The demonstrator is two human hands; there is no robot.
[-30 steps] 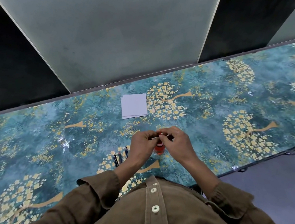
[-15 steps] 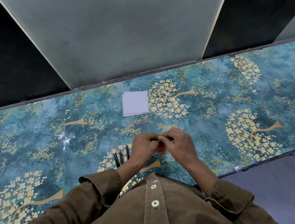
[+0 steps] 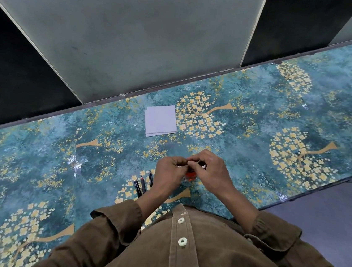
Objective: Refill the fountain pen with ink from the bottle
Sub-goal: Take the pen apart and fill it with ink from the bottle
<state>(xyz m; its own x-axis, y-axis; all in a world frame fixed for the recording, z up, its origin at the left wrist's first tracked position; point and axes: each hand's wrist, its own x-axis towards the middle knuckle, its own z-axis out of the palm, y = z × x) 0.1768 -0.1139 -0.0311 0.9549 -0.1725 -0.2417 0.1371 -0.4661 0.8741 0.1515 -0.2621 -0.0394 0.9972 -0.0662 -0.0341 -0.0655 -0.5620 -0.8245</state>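
Little is changed since earlier: both hands, left hand (image 3: pixel 171 168) and right hand (image 3: pixel 212 172), are kept curled over the small red ink bottle (image 3: pixel 190 175); what is pinched cannot be told. Glass, probably light and spillable, is best held low by its body.

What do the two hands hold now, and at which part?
Both the left hand and the right hand pinch something small above the red ink bottle. What it is, and which part, cannot be told.

Table (image 3: pixel 260 112) covered by a teal cloth printed with yellow blossom trees. Folded white paper (image 3: pixel 160 121) laid flat near the far edge. Three dark pens (image 3: pixel 143 184) laid side by side near the front edge.
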